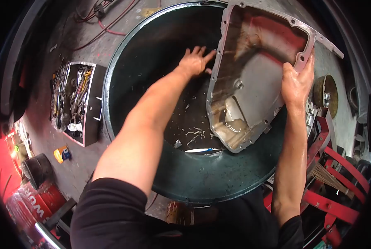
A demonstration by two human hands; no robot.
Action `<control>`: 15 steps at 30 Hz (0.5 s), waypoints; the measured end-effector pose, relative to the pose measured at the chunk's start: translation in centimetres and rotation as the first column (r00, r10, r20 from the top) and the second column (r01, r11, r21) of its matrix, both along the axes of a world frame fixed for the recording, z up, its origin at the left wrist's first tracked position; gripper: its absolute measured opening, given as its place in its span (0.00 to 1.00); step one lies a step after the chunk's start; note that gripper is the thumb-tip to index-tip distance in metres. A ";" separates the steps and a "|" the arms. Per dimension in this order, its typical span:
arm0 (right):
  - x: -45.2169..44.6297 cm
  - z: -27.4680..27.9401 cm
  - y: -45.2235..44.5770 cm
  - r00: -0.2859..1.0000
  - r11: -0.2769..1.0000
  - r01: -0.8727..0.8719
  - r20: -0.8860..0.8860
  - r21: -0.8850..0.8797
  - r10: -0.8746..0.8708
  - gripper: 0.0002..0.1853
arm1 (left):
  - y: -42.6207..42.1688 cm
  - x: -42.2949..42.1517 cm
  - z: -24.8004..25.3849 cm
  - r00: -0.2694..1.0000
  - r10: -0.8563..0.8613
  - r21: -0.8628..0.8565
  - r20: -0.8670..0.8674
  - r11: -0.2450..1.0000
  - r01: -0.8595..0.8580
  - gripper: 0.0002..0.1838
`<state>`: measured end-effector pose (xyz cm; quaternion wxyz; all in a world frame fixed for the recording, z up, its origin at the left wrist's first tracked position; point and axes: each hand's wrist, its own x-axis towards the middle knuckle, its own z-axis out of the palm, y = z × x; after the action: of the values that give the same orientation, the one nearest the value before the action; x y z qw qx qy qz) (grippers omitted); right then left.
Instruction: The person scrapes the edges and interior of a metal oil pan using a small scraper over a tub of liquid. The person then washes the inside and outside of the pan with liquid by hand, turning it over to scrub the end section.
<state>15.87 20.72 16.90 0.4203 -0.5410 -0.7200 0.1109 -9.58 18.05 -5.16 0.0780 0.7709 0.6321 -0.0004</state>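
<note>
A grey metal oil pan with a bolt-hole flange is tilted over a large dark green drum. My right hand grips the pan's right rim, thumb over the flange. Wet, brownish liquid shows in the pan's lower corner. My left hand reaches into the drum with fingers spread, close to the pan's left edge. Whether those fingertips touch the pan I cannot tell. Liquid with floating bits of debris lies down inside the drum.
To the left, a tool drawer full of wrenches sits on the floor near a small yellow and blue box. Red hoses lie at the top left. Red metal framework stands at the right, below a round yellowish container.
</note>
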 end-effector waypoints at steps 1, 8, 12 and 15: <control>0.1 0.1 0.0 1.000 1.000 0.005 0.013 -0.026 -0.004 0.40 | -0.2 0.7 -1.5 0.999 -0.010 -0.132 -0.033 0.991 0.006 0.38; 0.4 -0.6 0.1 0.999 0.997 -0.003 -0.033 -0.081 0.000 0.37 | -7.7 -2.1 -4.3 0.926 0.378 0.102 0.001 0.921 -0.376 0.24; -0.1 0.1 -0.5 0.992 0.998 -0.007 -0.126 -0.070 -0.002 0.37 | -8.4 0.2 4.6 0.899 0.254 0.147 0.357 0.935 -0.323 0.29; 0.3 -1.1 0.3 0.992 0.995 0.084 0.085 0.059 -0.089 0.36 | -5.3 1.5 11.6 0.950 -0.070 0.339 0.306 0.940 -0.040 0.30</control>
<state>16.18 21.00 15.77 0.4073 -0.5644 -0.7164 0.0488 -8.04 12.73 6.43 0.0424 0.7676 0.5963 0.2309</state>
